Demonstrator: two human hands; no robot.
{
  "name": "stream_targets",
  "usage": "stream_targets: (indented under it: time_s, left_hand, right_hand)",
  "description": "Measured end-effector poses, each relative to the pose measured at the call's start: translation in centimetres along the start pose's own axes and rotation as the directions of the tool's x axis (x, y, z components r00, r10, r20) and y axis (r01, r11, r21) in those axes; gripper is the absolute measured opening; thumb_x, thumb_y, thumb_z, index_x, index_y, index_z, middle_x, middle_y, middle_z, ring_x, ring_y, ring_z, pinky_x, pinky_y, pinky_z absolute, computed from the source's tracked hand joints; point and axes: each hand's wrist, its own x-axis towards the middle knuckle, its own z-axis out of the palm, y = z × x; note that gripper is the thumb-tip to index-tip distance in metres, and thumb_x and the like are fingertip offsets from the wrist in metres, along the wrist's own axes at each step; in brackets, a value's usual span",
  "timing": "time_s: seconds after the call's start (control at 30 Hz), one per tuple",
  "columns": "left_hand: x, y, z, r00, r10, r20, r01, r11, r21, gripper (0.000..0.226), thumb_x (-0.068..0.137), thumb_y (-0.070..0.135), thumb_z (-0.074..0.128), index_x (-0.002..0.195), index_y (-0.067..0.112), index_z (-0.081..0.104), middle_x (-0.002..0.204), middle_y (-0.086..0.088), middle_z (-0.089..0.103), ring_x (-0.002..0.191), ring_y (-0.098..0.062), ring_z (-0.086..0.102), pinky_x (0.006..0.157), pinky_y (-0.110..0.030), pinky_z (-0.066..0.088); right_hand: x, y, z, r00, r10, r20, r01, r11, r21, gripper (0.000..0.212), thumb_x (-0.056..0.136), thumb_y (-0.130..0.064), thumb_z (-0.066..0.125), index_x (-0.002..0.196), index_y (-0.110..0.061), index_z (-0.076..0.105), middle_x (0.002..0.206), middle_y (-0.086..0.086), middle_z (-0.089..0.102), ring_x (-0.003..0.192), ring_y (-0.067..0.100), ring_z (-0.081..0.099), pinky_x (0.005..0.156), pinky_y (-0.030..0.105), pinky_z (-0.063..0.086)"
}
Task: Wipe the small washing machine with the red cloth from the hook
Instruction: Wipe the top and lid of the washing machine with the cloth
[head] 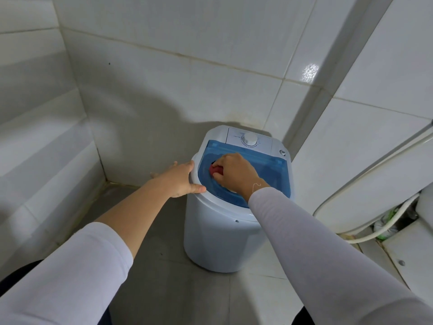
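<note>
Right hand [235,172] grips red cloth [216,170] on the blue lid [269,166]; flat left hand [180,179] touches the washing machine [210,233] rim.

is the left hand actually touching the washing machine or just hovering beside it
Touching. The head view shows the left hand braced against the washing machine at its rim, palm on the side and thumb lying on the white top edge.
</note>
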Motion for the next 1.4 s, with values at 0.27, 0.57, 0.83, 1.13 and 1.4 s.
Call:
stream_targets:
  time_s: [0.27, 0.57, 0.83, 1.13, 1.4]
  left_hand:
    - [0.1, 0.0, 0.0, 1.000, 0.012, -0.003, -0.012, 1.000, 0.023, 0.096, 0.082, 0.056, 0.059, 0.151, 0.024, 0.002, 0.160, -0.010, 0.007, 0.148, -0.025, -0.003, 0.115, -0.059, 0.013]
    - [0.2, 0.0, 0.0, 1.000, 0.013, -0.003, -0.012, 0.998, 0.055, 0.094, 0.082, 0.057, 0.058, 0.151, 0.024, 0.003, 0.160, -0.009, 0.009, 0.148, -0.026, -0.004, 0.115, -0.060, 0.013]
    - [0.3, 0.1, 0.0, 1.000, 0.008, -0.007, -0.008, 0.997, 0.073, 0.096, 0.082, 0.058, 0.058, 0.151, 0.023, 0.002, 0.159, -0.010, 0.011, 0.148, -0.027, -0.001, 0.115, -0.058, 0.015]
    - [-0.3, 0.5, 0.0, 1.000, 0.031, -0.005, -0.030, 0.998, 0.048, 0.092, 0.085, 0.050, 0.058, 0.152, 0.018, 0.003, 0.159, -0.010, 0.012, 0.148, -0.026, -0.001, 0.118, -0.048, 0.014]
    - [-0.2, 0.3, -0.2, 0.998, 0.047, 0.033, -0.044, 0.994, -0.102, 0.093, 0.083, 0.046, 0.064, 0.152, 0.019, 0.008, 0.158, -0.005, 0.019, 0.144, -0.028, 0.024, 0.114, -0.041, 0.026]
  right_hand:
    - [-1.9, 2.5, -0.5, 0.998, 0.061, -0.017, -0.061, 0.997, 0.040, 0.032, 0.089, -0.030, 0.053, 0.115, -0.015, 0.066, 0.114, 0.007, 0.067, 0.103, 0.023, 0.060, 0.092, 0.037, 0.054]
    - [-5.0, 6.7, -1.5, 0.977, 0.212, -0.024, -0.209, 0.973, 0.098, 0.027, 0.086, -0.025, 0.057, 0.108, -0.013, 0.068, 0.108, 0.008, 0.069, 0.097, 0.025, 0.062, 0.085, 0.030, 0.051]
    - [-6.8, 8.7, -1.9, 0.956, 0.292, -0.008, -0.289, 0.949, 0.128, 0.027, 0.087, -0.025, 0.054, 0.106, -0.013, 0.069, 0.104, 0.008, 0.071, 0.090, 0.024, 0.064, 0.082, 0.028, 0.051]
    - [-8.6, 9.8, -2.2, 0.932, 0.361, -0.024, -0.351, 0.919, 0.181, 0.028, 0.088, -0.025, 0.054, 0.108, -0.013, 0.069, 0.108, 0.009, 0.070, 0.094, 0.025, 0.064, 0.089, 0.033, 0.054]
    - [-10.5, 11.1, -2.9, 0.920, 0.392, 0.009, -0.384, 0.894, 0.229, 0.026, 0.087, -0.021, 0.054, 0.108, -0.014, 0.069, 0.107, 0.007, 0.072, 0.092, 0.023, 0.063, 0.087, 0.031, 0.052]
